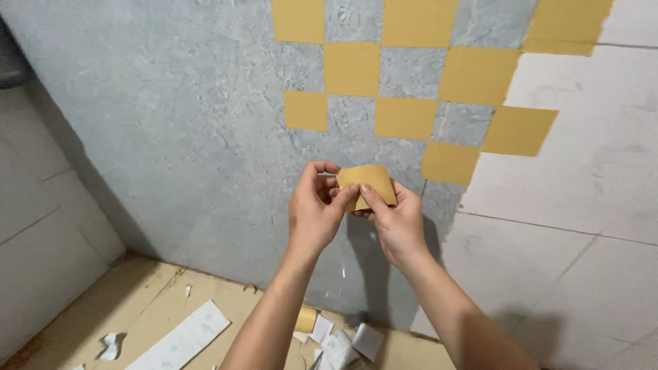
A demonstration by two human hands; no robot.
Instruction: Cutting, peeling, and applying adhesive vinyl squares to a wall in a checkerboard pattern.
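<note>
A small yellow square sticker (370, 179) is held up in front of a grey wall (185, 130). My left hand (314, 209) pinches its left edge with thumb and fingertips. My right hand (396, 223) grips its lower right side, thumb on the front face. Both hands touch each other just below the sticker. Several yellow square stickers (406, 118) form a checker pattern on the wall above the hands.
White tiles (582, 205) cover the wall to the right and far left. Below, brown cardboard (154, 301) lies on the floor with white backing strips (185, 337), paper scraps (343, 342) and a yellow piece (306, 319).
</note>
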